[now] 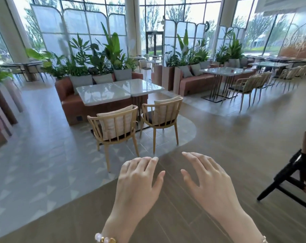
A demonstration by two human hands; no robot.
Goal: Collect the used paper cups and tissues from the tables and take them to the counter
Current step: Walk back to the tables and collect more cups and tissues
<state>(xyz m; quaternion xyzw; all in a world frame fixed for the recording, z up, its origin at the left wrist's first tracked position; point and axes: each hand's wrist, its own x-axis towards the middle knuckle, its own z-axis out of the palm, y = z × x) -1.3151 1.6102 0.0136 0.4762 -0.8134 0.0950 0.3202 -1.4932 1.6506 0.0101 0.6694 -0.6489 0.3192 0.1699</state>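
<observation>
Reddish paper cups (232, 70) stood on the pale far table (218, 71) at upper right, well apart from both hands and beyond the right one. They were too small to judge any tilt. The left hand (140, 181) and right hand (208, 179) hovered palm-down over the wooden floor (236, 137), fingers loosely spread, holding nothing.

Daylit glass-walled café: white tables (119, 91), wooden chairs (113, 123), plants (96, 55).

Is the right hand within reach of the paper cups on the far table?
Likely not: the right hand is open over the floor, and the paper cups stand on a table well across the room.
</observation>
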